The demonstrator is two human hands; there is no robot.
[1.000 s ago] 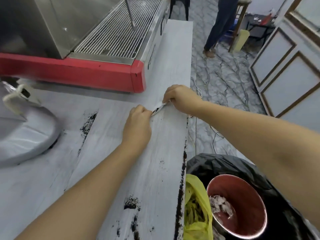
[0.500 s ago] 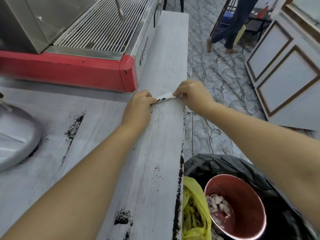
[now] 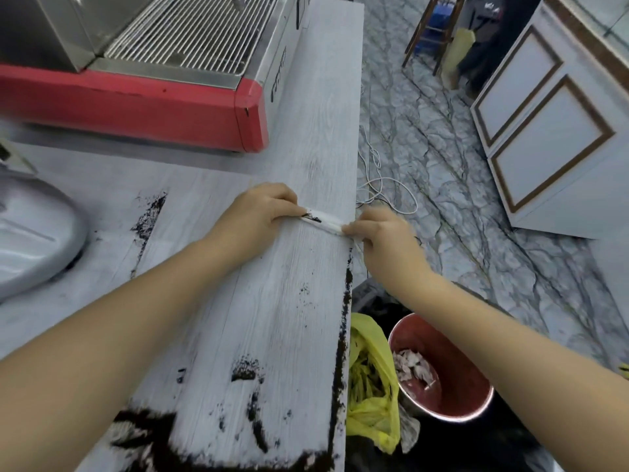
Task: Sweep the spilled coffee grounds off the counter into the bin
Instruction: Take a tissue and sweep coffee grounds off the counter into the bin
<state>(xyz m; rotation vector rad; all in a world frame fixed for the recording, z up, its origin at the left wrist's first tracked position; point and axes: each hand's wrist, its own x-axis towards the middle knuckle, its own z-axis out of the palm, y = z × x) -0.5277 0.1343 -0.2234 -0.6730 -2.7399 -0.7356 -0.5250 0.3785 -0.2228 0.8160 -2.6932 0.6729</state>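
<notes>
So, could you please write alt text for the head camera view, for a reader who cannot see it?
Two bare hands, left hand and right hand, hold a white strip between them on a pale counter streaked with coffee grounds. A bin sits on the floor below the counter's right edge, and a red machine stands behind.

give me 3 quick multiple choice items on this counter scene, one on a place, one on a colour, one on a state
1. Where is the bin?
A. on the counter
B. on the floor beside the counter edge
C. behind the machine

2. What colour is the bag in the bin?
A. yellow
B. blue
C. white

3. What holds the white strip?
A. nothing
B. left hand only
C. both hands

Answers:
1 B, it stands below the counter rim.
2 A, plainly yellow.
3 C, the left hand and right hand each pinch an end.
</notes>
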